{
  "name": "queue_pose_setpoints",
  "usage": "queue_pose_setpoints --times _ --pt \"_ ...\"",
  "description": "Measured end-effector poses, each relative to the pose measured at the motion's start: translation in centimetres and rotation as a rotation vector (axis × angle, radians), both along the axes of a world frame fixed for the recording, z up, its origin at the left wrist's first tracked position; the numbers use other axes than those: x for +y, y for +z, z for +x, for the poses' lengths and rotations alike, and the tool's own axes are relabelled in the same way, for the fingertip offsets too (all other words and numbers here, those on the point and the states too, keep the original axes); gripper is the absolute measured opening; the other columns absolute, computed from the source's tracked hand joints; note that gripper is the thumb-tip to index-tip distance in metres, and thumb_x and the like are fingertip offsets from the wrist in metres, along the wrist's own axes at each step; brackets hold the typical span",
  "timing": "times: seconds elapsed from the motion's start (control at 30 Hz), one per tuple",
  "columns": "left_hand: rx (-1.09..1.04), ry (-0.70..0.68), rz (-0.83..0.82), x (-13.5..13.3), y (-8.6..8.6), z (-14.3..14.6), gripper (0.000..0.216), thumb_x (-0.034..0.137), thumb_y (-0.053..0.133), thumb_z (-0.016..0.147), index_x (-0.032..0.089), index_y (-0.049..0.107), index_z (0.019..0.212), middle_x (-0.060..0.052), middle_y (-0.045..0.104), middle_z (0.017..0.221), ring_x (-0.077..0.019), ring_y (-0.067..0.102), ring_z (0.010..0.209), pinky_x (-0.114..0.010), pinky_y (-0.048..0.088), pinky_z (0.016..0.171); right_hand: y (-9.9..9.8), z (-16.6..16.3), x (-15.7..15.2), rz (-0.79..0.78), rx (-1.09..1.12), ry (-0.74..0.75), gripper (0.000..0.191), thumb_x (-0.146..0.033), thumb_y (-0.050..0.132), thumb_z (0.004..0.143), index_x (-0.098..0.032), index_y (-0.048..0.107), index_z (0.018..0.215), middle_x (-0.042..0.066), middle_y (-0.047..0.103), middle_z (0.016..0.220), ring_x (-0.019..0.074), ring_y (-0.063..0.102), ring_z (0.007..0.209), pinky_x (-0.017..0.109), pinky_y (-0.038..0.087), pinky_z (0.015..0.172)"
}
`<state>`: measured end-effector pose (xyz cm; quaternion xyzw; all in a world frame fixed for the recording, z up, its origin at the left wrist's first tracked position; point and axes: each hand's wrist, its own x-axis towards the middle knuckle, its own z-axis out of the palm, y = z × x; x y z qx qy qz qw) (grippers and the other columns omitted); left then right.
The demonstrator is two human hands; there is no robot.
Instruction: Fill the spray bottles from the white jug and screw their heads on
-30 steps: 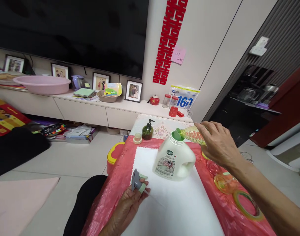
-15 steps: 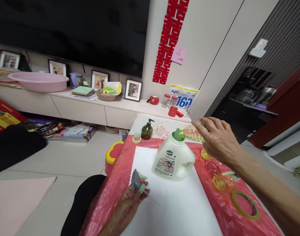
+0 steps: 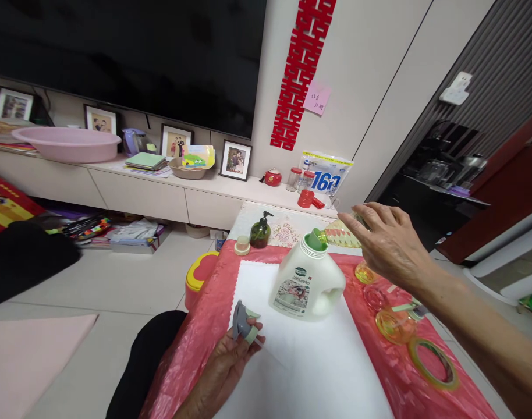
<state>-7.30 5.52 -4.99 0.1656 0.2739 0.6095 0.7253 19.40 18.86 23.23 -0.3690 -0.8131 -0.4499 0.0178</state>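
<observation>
My right hand (image 3: pixel 390 241) grips a clear yellowish ribbed bottle (image 3: pixel 342 234), tipped almost level with its neck at the green spout of a large detergent jug (image 3: pixel 307 285). The pale jug stands upright and uncapped on a white mat (image 3: pixel 318 361), its handle to the right. In front of the jug on the left, my left hand (image 3: pixel 233 352) is closed round a grey and green spray head (image 3: pixel 245 323), whose thin clear tube points down to the right. Whether liquid runs from the bottle I cannot make out.
A dark green pump bottle (image 3: pixel 261 233) and a pale cap (image 3: pixel 242 245) stand behind the mat's left corner. Along the right edge of the red cloth (image 3: pixel 191 355) lie a yellow spray bottle (image 3: pixel 397 325) and a roll of tape (image 3: pixel 434 364). A yellow-topped stool (image 3: pixel 201 273) adjoins the table.
My right hand has risen slightly, lifting the bottle's base a little, while its neck stays at the jug's spout. My left hand holds the spray head in the same place.
</observation>
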Motion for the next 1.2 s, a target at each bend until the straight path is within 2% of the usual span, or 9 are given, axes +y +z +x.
queue_pose_setpoints --times 0.3,0.63,0.83,1.0,1.2 --pt "0.007 -0.011 0.005 -0.1 -0.1 -0.1 0.038 0.036 0.093 0.068 0.027 0.08 0.102 -0.005 0.078 0.108 -0.0205 0.072 0.096 -0.035 0.051 0.098 1.1 -0.4 0.0 -0.012 -0.061 0.003 0.068 -0.001 0.057 0.076 -0.022 0.049 0.14 0.015 0.055 0.14 0.0325 0.047 0.127 0.048 0.034 0.097" --pt "0.009 0.005 0.027 0.0 -0.5 -0.1 0.037 0.036 0.092 0.07 0.027 0.08 0.104 -0.004 0.078 0.11 -0.0208 0.072 0.096 -0.037 0.052 0.099 2.1 -1.2 -0.3 -0.004 -0.103 0.052 0.055 0.004 0.047 0.086 -0.022 0.054 0.134 0.016 0.057 0.139 0.0326 0.048 0.128 0.051 0.035 0.099" --pt "-0.004 0.004 0.01 0.0 -0.1 -0.1 0.037 0.033 0.093 0.068 0.025 0.08 0.101 -0.004 0.078 0.106 -0.0201 0.072 0.093 -0.034 0.054 0.096 2.2 -1.5 -0.4 -0.009 -0.125 0.067 0.058 0.005 0.047 0.085 -0.022 0.052 0.137 0.016 0.056 0.141 0.0334 0.047 0.131 0.054 0.034 0.101" --pt "-0.017 0.0 0.011 -0.2 0.2 -0.2 0.039 0.032 0.094 0.066 0.025 0.08 0.101 -0.004 0.079 0.105 -0.0198 0.074 0.092 -0.032 0.055 0.094 2.3 -1.8 -0.4 0.02 -0.171 0.059 0.051 0.001 0.046 0.091 -0.022 0.053 0.136 0.016 0.056 0.143 0.0335 0.048 0.132 0.055 0.036 0.102" --pt "-0.023 0.0 0.039 -0.1 -0.7 -0.1 0.037 0.031 0.091 0.071 0.027 0.079 0.105 -0.004 0.079 0.108 -0.0207 0.074 0.095 -0.034 0.055 0.096 2.5 -2.1 -0.4 0.006 -0.155 0.087 0.043 -0.003 0.05 0.094 -0.02 0.056 0.134 0.018 0.055 0.145 0.0345 0.048 0.134 0.057 0.035 0.104"
